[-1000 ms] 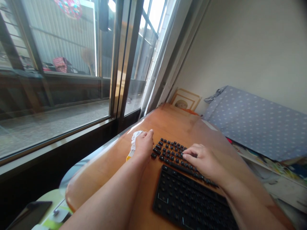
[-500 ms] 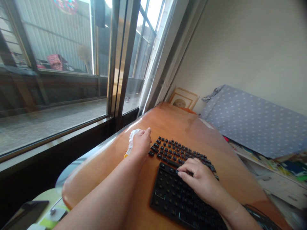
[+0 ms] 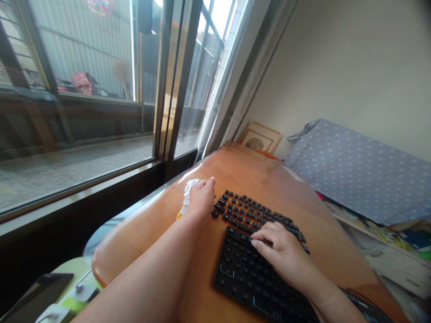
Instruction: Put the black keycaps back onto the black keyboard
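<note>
My left hand (image 3: 202,197) is closed above the left part of the table, by the end of the loose keycaps. A crumpled white knitted glove (image 3: 189,190) with a ribbed, yellow-edged cuff shows along its outer side, seemingly gripped in it; most of its fingers are hidden. A black keyboard (image 3: 235,278) lies at the front, much of it bare of caps. Over its upper edge my right hand (image 3: 278,244) is pinched, thumb and fingertips together on a black keycap (image 3: 251,240). Beyond the keyboard, black keycaps (image 3: 247,208) are laid out in rows, partly covered by the right hand.
The wooden table (image 3: 208,170) has a clear cover. Left of it stand a sliding glass door (image 3: 77,112) and a green surface with a dark phone (image 3: 40,296) and white plugs (image 3: 84,291). A dotted cloth (image 3: 357,170) drapes something at right. A picture frame (image 3: 261,139) leans at the far end.
The whole view has shifted slightly, bringing the table a little right. Both hands keep nearly the same places relative to the keyboard and glove.
</note>
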A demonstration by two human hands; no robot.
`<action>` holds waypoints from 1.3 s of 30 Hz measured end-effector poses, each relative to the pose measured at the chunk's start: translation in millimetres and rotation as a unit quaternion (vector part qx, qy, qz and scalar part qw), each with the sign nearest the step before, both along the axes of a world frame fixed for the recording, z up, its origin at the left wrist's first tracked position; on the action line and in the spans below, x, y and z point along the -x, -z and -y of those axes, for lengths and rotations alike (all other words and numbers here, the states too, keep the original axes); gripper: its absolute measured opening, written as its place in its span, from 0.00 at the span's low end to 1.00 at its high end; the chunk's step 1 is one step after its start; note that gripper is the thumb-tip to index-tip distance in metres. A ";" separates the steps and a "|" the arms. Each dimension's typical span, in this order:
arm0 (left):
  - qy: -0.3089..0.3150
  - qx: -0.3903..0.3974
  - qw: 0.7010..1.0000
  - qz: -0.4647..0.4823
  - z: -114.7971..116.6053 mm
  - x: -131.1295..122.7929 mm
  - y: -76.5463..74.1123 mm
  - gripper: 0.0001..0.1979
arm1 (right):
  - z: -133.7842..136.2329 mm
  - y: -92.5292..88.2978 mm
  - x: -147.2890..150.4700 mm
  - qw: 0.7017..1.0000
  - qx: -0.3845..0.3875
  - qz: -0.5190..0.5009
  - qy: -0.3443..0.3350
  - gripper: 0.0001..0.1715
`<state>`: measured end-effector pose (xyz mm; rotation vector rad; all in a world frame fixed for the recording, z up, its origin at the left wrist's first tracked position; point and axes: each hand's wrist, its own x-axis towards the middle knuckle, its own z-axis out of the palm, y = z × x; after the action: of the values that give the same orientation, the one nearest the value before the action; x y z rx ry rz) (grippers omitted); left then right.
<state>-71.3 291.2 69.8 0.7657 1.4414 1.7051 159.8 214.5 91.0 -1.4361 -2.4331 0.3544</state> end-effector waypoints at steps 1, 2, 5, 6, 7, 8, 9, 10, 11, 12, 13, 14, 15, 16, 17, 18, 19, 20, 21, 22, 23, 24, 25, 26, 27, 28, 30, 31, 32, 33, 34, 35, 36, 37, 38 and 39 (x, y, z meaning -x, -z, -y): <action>-0.001 0.002 1.000 0.000 0.0 -0.1 0.0 0.20 | 0.0 0.3 0.1 1.000 -0.001 0.002 0.000 0.10; -0.002 0.003 1.000 0.001 0.1 -0.2 0.1 0.19 | 0.2 0.7 0.2 1.000 -0.002 0.003 -0.001 0.10; -0.001 0.007 1.000 0.004 0.1 -0.3 -0.1 0.19 | 1.3 1.6 1.1 1.000 -0.009 0.004 -0.001 0.10; 0.000 0.007 1.000 0.004 0.0 -0.3 -0.3 0.19 | 1.9 1.7 1.6 1.000 -0.012 0.004 -0.002 0.10; 0.000 0.007 1.000 0.004 0.0 -0.3 -0.6 0.19 | 2.6 1.5 2.2 1.000 -0.016 0.004 -0.003 0.10; 0.001 0.006 1.000 0.003 0.0 -0.3 -1.0 0.20 | 3.3 1.1 3.0 1.000 -0.018 0.005 -0.004 0.10; 0.001 0.004 1.000 0.003 0.1 -0.4 -1.3 0.20 | 4.0 0.5 3.8 1.000 -0.020 0.007 -0.005 0.11; 0.000 0.003 1.000 0.002 0.3 -0.4 -1.7 0.20 | 4.8 -0.3 4.7 1.000 -0.021 0.010 -0.008 0.11; 0.000 0.001 1.000 0.001 0.5 -0.5 -2.1 0.20 | 5.5 -1.2 5.6 1.000 -0.021 0.013 -0.010 0.11; 0.000 0.000 1.000 0.000 0.8 -0.6 -2.4 0.20 | 6.1 -2.1 6.4 1.000 -0.022 0.016 -0.011 0.11; 0.000 -0.001 1.000 0.000 1.2 -0.8 -2.8 0.19 | 6.6 -2.9 7.2 0.999 -0.023 0.019 -0.012 0.11; -0.001 -0.001 1.000 -0.001 1.6 -0.9 -3.1 0.19 | 7.0 -3.6 7.7 0.999 -0.023 0.021 -0.012 0.11; -0.001 0.000 1.000 -0.001 2.0 -1.0 -3.3 0.19 | 7.3 -4.0 8.1 0.999 -0.024 0.022 -0.011 0.11; -0.002 0.000 1.000 -0.001 2.3 -1.0 -3.6 0.19 | 7.5 -4.2 8.3 0.999 -0.024 0.021 -0.010 0.11; -0.002 0.001 1.000 -0.001 2.6 -1.0 -3.7 0.19 | 7.5 -4.2 8.4 0.999 -0.023 0.021 -0.010 0.11; -0.002 0.002 1.000 -0.001 2.7 -1.0 -3.9 0.20 | 7.5 -4.0 8.3 0.999 -0.023 0.021 -0.009 0.11; -0.001 0.003 1.000 -0.001 2.8 -1.0 -3.9 0.20 | 7.3 -3.6 8.1 1.000 -0.022 0.020 -0.009 0.12; -0.001 0.005 1.000 -0.001 2.6 -0.9 -3.9 0.20 | 7.1 -3.1 7.9 1.000 -0.021 0.020 -0.008 0.12; -0.001 0.006 1.000 -0.001 2.4 -0.8 -3.8 0.20 | 6.9 -2.6 7.6 1.000 -0.020 0.020 -0.007 0.12; 0.000 0.006 1.000 -0.002 2.1 -0.7 -3.5 0.20 | 6.7 -2.1 7.4 1.000 -0.020 0.019 -0.006 0.11; 0.001 0.007 1.000 -0.002 1.7 -0.6 -3.2 0.20 | 6.5 -1.7 7.2 1.000 -0.021 0.018 -0.006 0.11; 0.001 0.007 1.000 -0.003 1.3 -0.6 -2.8 0.20 | 6.4 -1.4 7.1 1.000 -0.021 0.017 -0.006 0.11; 0.002 0.008 1.000 -0.003 1.0 -0.5 -2.4 0.20 | 6.2 -1.2 7.0 1.000 -0.022 0.017 -0.006 0.11; 0.002 0.008 1.000 -0.004 0.8 -0.4 -1.9 0.20 | 6.1 -1.1 7.0 1.000 -0.021 0.017 -0.006 0.11; 0.001 0.008 1.000 -0.006 0.6 -0.3 -1.4 0.20 | 5.9 -1.0 6.9 1.000 -0.020 0.019 -0.007 0.11; 0.001 0.008 1.000 -0.007 0.5 -0.3 -0.9 0.20 | 5.7 -0.9 6.8 1.000 -0.018 0.020 -0.008 0.11; 0.000 0.009 1.000 -0.008 0.4 -0.2 -0.2 0.20 | 5.3 -0.6 6.6 1.000 -0.016 0.022 -0.009 0.11; 0.000 0.009 1.000 -0.008 0.4 -0.3 0.0 0.20 | 5.1 -0.4 6.4 1.000 -0.015 0.022 -0.010 0.11; 0.001 0.009 1.000 -0.008 0.3 -0.3 0.1 0.20 | 4.9 -0.2 6.3 1.000 -0.016 0.023 -0.010 0.11; 0.001 0.008 1.000 -0.008 0.2 -0.4 0.2 0.20 | 4.7 -0.1 6.3 1.000 -0.017 0.023 -0.009 0.11; 0.001 0.007 1.000 -0.009 0.1 -0.4 0.3 0.20 | 4.7 -0.1 6.3 1.000 -0.019 0.023 -0.009 0.11; 0.001 0.006 1.000 -0.010 0.0 -0.5 0.5 0.20 | 4.7 -0.3 6.5 0.999 -0.019 0.024 -0.009 0.11; 0.001 0.004 1.000 -0.011 -0.1 -0.5 0.7 0.20 | 4.8 -0.7 6.9 1.000 -0.019 0.024 -0.008 0.11; 0.001 0.003 1.000 -0.012 -0.3 -0.5 1.0 0.20 | 5.0 -1.2 7.3 1.000 -0.018 0.024 -0.008 0.11; 0.000 0.001 1.000 -0.012 -0.5 -0.5 1.3 0.20 | 5.2 -1.8 7.7 1.000 -0.017 0.024 -0.008 0.12; 0.001 0.000 1.000 -0.012 -0.7 -0.5 1.7 0.20 | 5.4 -2.4 8.1 1.000 -0.015 0.024 -0.009 0.12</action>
<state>-70.9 291.9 68.1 0.7893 1.4564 1.7002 151.7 209.1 93.4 -1.4286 -2.4800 0.2890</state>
